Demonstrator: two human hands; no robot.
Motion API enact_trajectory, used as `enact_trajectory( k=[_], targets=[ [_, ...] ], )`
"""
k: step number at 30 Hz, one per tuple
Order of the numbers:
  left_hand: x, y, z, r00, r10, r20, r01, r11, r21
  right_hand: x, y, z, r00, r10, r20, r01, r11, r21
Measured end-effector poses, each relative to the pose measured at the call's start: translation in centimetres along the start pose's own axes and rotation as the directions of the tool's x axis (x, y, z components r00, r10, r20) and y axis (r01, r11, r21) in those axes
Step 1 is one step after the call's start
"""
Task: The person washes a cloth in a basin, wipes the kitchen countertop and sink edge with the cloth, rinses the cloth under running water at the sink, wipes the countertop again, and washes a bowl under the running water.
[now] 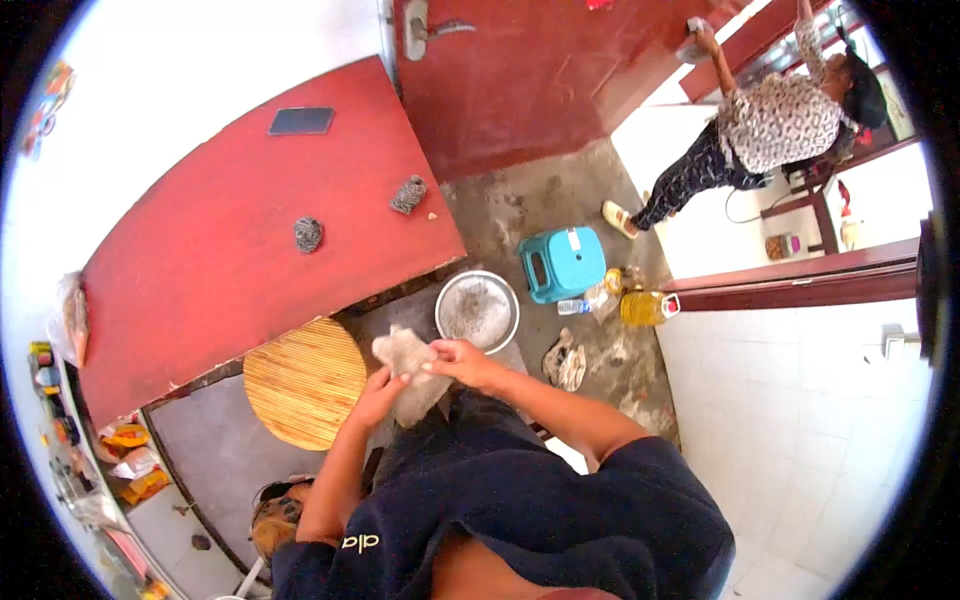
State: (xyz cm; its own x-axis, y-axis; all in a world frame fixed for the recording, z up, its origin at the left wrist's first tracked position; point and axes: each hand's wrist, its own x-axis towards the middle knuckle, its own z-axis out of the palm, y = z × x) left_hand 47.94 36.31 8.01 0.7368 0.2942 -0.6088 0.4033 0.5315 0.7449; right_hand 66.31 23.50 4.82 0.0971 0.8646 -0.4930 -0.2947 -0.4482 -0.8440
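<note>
Both of my hands are closed on a damp-looking, greyish-beige cloth [405, 352] in front of my body. My left hand [382, 392] pinches its lower left side, and my right hand [464, 362] grips its right side. One end of the cloth stands up above my fingers, while the rest hangs down toward my lap. Just beyond my right hand, a metal basin [478, 273] on the floor holds cloudy grey water or suds. A round slatted bamboo board [303, 385] lies to the left of my left hand.
A red table [230, 270] bears a phone [300, 121] and two grey scouring pads [308, 235]. On the floor are a blue stool [572, 262], an oil bottle [643, 308] and a crumpled rag [566, 362]. Another person [780, 125] stands by the red door [530, 80], arms raised.
</note>
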Motion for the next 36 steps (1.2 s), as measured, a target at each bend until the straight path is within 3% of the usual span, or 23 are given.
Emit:
enact_trajectory(
  k=[1,3,5,7,8,11,13,14,17,20,22,26,29,32,34,35,36],
  targets=[
    [-1.5,-0.1,0.1,0.999,0.005,-0.038,-0.004,0.999,0.037,-0.7,-2.9,1.6,0.999,-0.045,0.028,0.043,0.996,0.079],
    [-5.1,0.5,0.3,0.993,0.013,-0.113,0.000,0.994,0.112,-1.5,-6.0,3.9,0.983,-0.179,0.044,0.182,0.977,-0.110],
    [-7.9,-0.4,0.0,0.982,0.080,-0.172,-0.091,0.994,-0.060,-1.5,-7.1,6.1,0.950,-0.305,0.071,0.313,0.922,-0.227],
    [-10.0,-0.2,0.2,0.943,0.181,-0.279,-0.270,0.906,-0.325,-1.6,-9.2,8.4,0.958,-0.247,0.143,0.269,0.949,-0.163],
    [-11.1,-0.3,-0.3,0.930,0.203,-0.307,-0.309,0.884,-0.352,-1.7,-10.0,9.8,0.960,-0.214,0.181,0.239,0.963,-0.128],
    [-14.3,-1.3,-3.5,0.891,0.249,-0.379,-0.397,0.833,-0.386,2.0,-6.7,12.4,0.923,-0.335,0.190,0.360,0.926,-0.116],
    [-16.9,-1.2,-5.0,0.905,0.200,-0.375,-0.395,0.721,-0.570,2.7,-7.3,15.5,0.901,-0.346,0.262,0.391,0.909,-0.142],
    [-17.5,-2.5,-6.8,0.888,0.257,-0.382,-0.441,0.711,-0.548,2.9,-7.5,17.1,0.888,-0.351,0.298,0.407,0.901,-0.152],
    [-21.8,-3.3,-10.6,0.845,0.317,-0.430,-0.530,0.599,-0.600,1.7,-12.9,24.3,0.919,-0.332,0.210,0.393,0.798,-0.456],
    [-25.3,-5.0,-14.8,0.810,0.258,-0.526,-0.532,0.700,-0.476,3.5,-13.1,30.2,0.863,-0.404,0.302,0.494,0.798,-0.346],
    [-27.6,-6.0,-18.0,0.790,0.279,-0.546,-0.505,0.802,-0.321,5.1,-12.9,33.7,0.890,-0.311,0.334,0.406,0.874,-0.268],
    [-30.5,-8.4,-21.4,0.762,0.254,-0.596,-0.541,0.756,-0.369,7.9,-12.8,39.0,0.891,-0.195,0.411,0.335,0.893,-0.301],
    [-31.9,-10.4,-22.9,0.734,0.234,-0.638,-0.552,0.753,-0.359,9.4,-12.7,41.3,0.854,-0.184,0.486,0.430,0.777,-0.460],
    [-33.7,-12.4,-24.0,0.719,0.175,-0.673,-0.452,0.853,-0.260,9.8,-13.5,43.0,0.797,-0.118,0.592,0.531,0.602,-0.596],
    [-34.9,-13.0,-23.9,0.646,0.094,-0.758,-0.451,0.847,-0.280,9.7,-14.7,44.1,0.745,-0.023,0.667,0.582,0.511,-0.633],
    [-35.7,-13.2,-24.0,0.603,0.052,-0.796,-0.449,0.847,-0.285,10.7,-14.0,43.5,0.678,-0.014,0.735,0.682,0.387,-0.621],
    [-36.4,-13.4,-24.0,0.531,0.040,-0.846,-0.480,0.837,-0.262,10.9,-13.8,43.8,0.684,0.042,0.728,0.677,0.334,-0.656]
  ],
)
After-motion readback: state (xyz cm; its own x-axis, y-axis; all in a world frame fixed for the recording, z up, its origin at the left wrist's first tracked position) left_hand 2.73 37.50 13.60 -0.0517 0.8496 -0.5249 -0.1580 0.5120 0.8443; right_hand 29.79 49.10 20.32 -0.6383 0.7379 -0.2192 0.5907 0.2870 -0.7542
